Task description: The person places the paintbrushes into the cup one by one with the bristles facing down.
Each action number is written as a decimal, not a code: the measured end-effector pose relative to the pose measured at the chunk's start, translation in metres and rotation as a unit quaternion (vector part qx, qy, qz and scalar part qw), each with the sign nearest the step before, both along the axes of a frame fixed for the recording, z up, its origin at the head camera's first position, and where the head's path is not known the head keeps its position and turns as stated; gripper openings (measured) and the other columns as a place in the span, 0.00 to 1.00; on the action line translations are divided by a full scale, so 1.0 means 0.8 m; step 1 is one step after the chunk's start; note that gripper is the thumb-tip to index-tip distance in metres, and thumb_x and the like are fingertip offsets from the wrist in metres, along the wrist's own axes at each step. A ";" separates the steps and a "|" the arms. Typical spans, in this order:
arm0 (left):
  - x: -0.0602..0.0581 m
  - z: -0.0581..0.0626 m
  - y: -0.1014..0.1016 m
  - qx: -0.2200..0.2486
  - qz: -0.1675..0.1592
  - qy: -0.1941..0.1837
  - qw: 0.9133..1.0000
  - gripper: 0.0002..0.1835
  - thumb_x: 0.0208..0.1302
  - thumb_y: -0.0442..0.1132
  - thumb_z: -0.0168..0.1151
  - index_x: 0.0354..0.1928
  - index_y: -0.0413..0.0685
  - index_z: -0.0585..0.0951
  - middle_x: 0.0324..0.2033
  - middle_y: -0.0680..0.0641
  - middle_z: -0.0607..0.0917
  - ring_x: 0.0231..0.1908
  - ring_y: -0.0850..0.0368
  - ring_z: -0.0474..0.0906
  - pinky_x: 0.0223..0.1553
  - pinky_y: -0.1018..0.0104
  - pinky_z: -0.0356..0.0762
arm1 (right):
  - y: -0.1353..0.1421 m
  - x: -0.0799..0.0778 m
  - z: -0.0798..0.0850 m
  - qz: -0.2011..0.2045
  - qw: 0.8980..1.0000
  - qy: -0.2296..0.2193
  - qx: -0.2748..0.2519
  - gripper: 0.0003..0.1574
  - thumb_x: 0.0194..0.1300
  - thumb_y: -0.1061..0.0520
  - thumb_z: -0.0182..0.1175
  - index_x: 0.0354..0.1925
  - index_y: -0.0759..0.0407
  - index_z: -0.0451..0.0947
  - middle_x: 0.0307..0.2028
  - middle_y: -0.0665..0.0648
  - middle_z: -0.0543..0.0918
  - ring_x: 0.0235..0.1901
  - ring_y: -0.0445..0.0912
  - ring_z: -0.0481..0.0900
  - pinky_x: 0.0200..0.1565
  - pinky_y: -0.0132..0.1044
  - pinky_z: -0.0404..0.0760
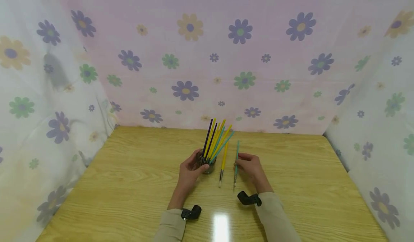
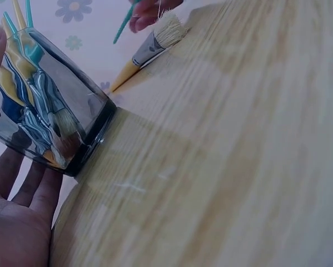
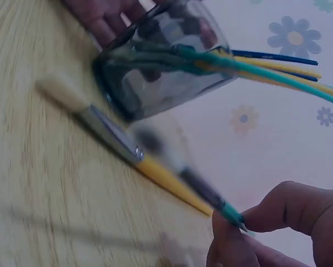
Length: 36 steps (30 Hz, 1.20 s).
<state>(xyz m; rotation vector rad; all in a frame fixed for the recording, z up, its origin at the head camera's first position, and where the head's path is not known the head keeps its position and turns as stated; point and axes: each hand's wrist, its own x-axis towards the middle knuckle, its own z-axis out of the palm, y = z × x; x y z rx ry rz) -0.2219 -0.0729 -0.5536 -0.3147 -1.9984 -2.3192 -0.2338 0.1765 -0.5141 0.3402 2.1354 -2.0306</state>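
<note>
My left hand (image 1: 188, 172) grips a clear glass jar (image 2: 66, 61) on the table, with fingers round one side and the thumb at the other. Several paintbrushes stand in the jar bristles down, their yellow, teal and dark handles (image 1: 207, 138) leaning to the right. My right hand (image 1: 253, 167) pinches a teal paintbrush (image 1: 238, 149) between thumb and fingers, its bristle end pointing toward me. Between the two hands, a yellow paintbrush (image 1: 224, 157) with a wide pale tip (image 2: 169, 30) lies on the table.
The wooden table (image 1: 136, 170) extends to both sides and in front of the hands. Flowered cloth (image 1: 207, 65) hangs behind it and along both sides. A small black camera (image 1: 191, 212) is strapped to the left wrist, another (image 1: 249, 199) to the right.
</note>
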 end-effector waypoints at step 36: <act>-0.001 0.005 -0.001 -0.002 -0.003 -0.020 1.000 0.37 0.61 0.29 0.72 0.72 0.39 0.70 0.67 0.43 0.78 0.68 0.45 0.73 0.70 0.56 0.71 | -0.071 0.006 0.051 -0.136 0.929 0.206 -0.275 0.15 0.65 0.78 0.59 0.43 0.62 0.76 0.41 0.54 0.81 0.43 0.47 0.84 0.49 0.35 0.87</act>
